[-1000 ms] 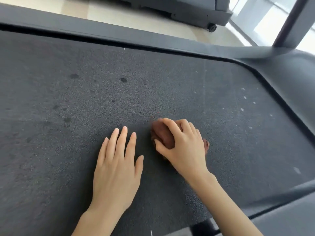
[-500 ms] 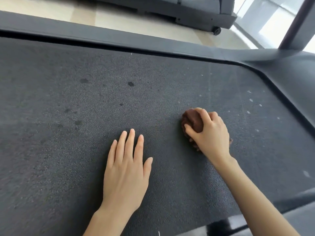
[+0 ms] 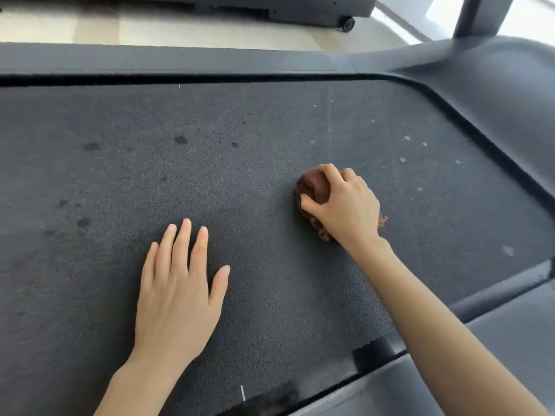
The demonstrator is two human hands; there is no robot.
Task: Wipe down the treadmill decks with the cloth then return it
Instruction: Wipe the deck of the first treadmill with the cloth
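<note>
Shifted rightward: your right hand (image 3: 345, 208), fingers curled round the balled brown cloth (image 3: 313, 183) on the treadmill belt (image 3: 270, 121); left hand (image 3: 177, 289) flat, fingers straight; press evenly, sweep toward the pale specks (image 3: 403, 160).

One left hand (image 3: 177, 295), one right hand (image 3: 345, 205), one cloth (image 3: 313, 184), one treadmill deck (image 3: 270, 130), one farther treadmill (image 3: 300, 9).

Dark textured treadmill belt (image 3: 270, 121), dark spots (image 3: 181, 139) toward left, pale specks (image 3: 402, 159) toward right. On it: bunched brown cloth (image 3: 313, 184) under right hand (image 3: 345, 208), left hand (image 3: 177, 289) flat, palm down
</note>
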